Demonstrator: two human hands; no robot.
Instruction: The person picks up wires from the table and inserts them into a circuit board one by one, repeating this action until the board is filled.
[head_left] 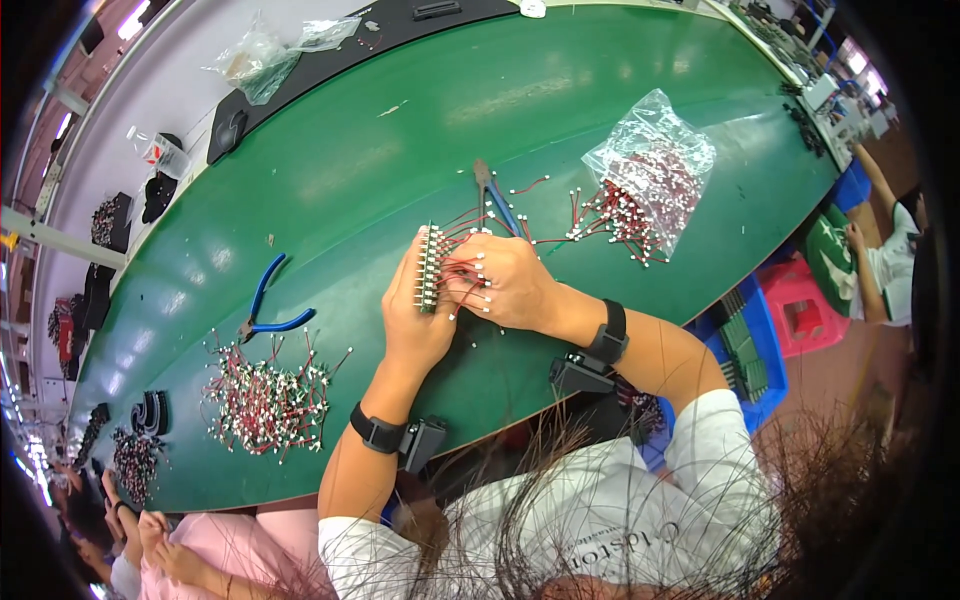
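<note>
My left hand (pixel 408 318) is closed around a narrow green circuit board (pixel 428 268) with a row of white connectors along it. Thin red wires (pixel 465 262) with white plugs run from the board's right side. My right hand (pixel 522 284) is closed close against the board, among these wires; its fingertips are partly hidden, so I cannot tell which wire they pinch. Just beyond the right hand lie blue-handled pliers (pixel 497 198). A second blue-handled pair of cutters (pixel 268 304) rests on the table left of my left hand.
The green table (pixel 370 170) bears a clear bag (pixel 655 165) of red wires at right and a wire pile (pixel 268 400) at left. A blue crate (pixel 768 345) with green boards and a pink stool (pixel 800 305) stand right. Other people (pixel 215 550) sit nearby.
</note>
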